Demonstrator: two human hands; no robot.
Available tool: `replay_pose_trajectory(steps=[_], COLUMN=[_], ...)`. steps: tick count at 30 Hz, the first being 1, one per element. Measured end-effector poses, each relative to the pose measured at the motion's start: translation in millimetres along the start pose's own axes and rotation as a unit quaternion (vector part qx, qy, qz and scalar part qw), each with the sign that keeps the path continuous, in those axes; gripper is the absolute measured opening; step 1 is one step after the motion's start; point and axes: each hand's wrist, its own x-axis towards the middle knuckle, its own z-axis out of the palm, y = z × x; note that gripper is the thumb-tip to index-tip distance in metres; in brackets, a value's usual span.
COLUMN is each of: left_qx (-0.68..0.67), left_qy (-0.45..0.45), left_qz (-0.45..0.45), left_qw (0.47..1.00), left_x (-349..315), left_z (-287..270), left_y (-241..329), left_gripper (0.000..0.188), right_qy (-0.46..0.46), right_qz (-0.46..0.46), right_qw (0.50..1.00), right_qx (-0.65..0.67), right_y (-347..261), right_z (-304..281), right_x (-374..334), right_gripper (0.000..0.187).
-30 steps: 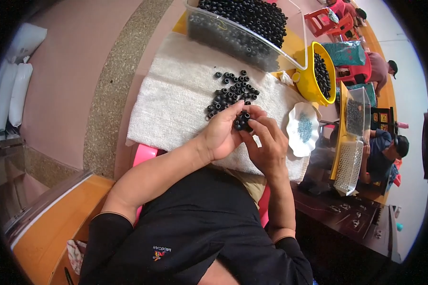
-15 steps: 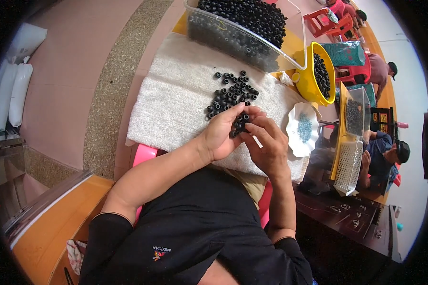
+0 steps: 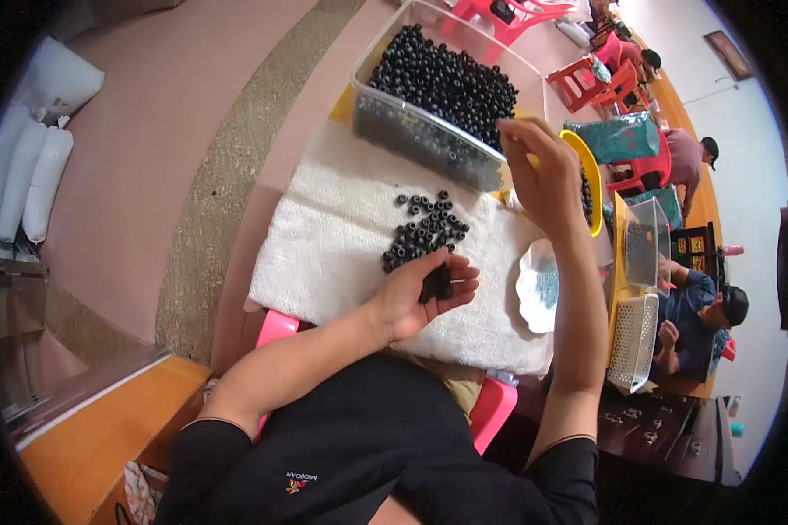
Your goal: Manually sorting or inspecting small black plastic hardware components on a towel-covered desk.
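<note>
Evidently left hand (image 3: pixel 405 300) half-curled, cupping black beads (image 3: pixel 437 284) above white towel (image 3: pixel 324 254); right hand (image 3: pixel 541 175) raised near towel's far-right corner, fingers bent, hold unclear; loose bead pile (image 3: pixel 424 233) on towel; tilting left palm could spill beads.

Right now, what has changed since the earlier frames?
The right hand has left the other, moving forward and right, now overlapping the clear bin and yellow container in view. Whether it holds a bead is unclear. The white dish is now partly hidden, and the camera view shifted. The left hand stays cupped around black beads, beside the loose pile on the towel.
</note>
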Motion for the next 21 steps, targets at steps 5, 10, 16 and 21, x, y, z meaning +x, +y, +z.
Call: replay_pose_trajectory(steps=[5,10,16,21], left_qx=[0.003,0.0,-0.002,-0.003], left_qy=[-0.007,0.002,0.031,0.026], left_qz=[-0.01,-0.015,-0.03,-0.044], left_qw=[1.0,1.0,0.999,0.999], left_x=[-2.4,-4.0,-4.3,-4.6], left_z=[3.5,3.6,7.9,7.5], left_y=[1.9,3.4,6.7,6.3], left_gripper=[0.028,0.032,0.035,0.033], right_qy=[-0.235,-0.408,-0.369,-0.364], right_qz=[0.045,0.041,-0.146,-0.205], right_qw=[0.966,0.894,0.916,0.908], right_qx=[0.101,0.181,0.053,0.025], right_y=[76.9,86.9,113.7,145.7], right_z=[64.1,112.4,145.7,159.9], right_x=[60.2,85.5,79.6,72.5], right_gripper=[0.015,0.02,0.019,0.024])
